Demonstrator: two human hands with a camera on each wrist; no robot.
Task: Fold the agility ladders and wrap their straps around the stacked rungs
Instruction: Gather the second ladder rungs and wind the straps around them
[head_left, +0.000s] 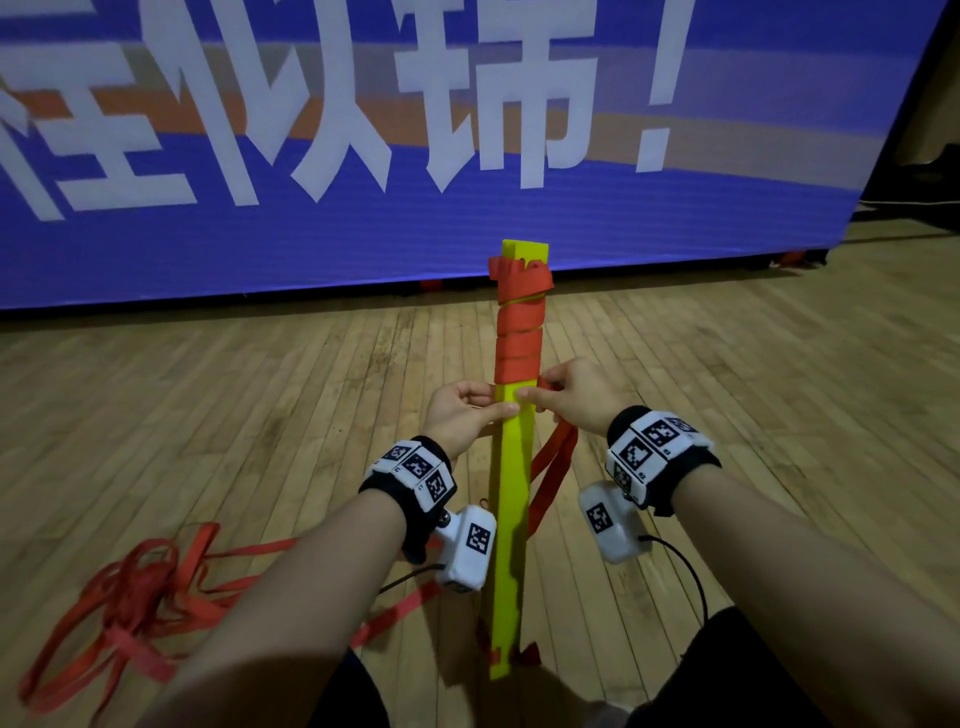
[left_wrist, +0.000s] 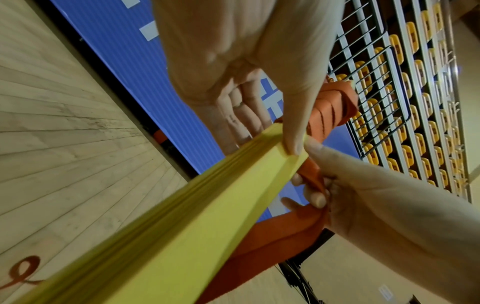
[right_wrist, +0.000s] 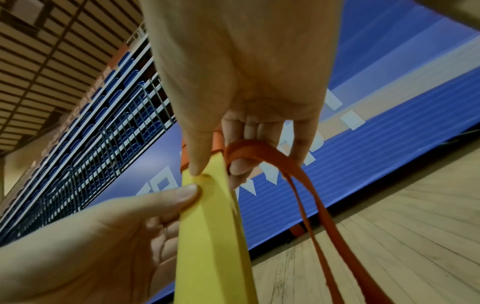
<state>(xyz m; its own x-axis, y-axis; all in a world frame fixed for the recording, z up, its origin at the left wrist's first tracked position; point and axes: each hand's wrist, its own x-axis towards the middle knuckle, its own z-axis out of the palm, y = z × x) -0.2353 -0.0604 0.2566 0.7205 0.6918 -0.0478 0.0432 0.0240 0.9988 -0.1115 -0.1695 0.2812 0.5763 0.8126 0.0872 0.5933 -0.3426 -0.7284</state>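
On the wooden floor (head_left: 260, 395) at the far left, a loose tangle of red strap (head_left: 130, 587) is spread out, with strands trailing toward the person's left forearm. Behind everything, a blue banner (head_left: 363, 244) with large white characters is stood along the floor's far edge, and tiered seating behind a railing (left_wrist: 394, 115) is seen in the left wrist view. The left hand (head_left: 462, 410) is closed on the stack of yellow rungs (head_left: 511, 499), its thumb laid across the front face and its fingers (left_wrist: 241, 115) curled round the back. The stack is held upright at the centre, its lower end near the person's lap, and its upper part is bound in coils of wrapped strap (head_left: 519, 322). The right hand (head_left: 576, 400) is pressed by the thumb against the rungs just below the coils, while a loop of free strap (head_left: 556, 467) is pinched in its curled fingers (right_wrist: 239, 166) and hangs down beside the stack.
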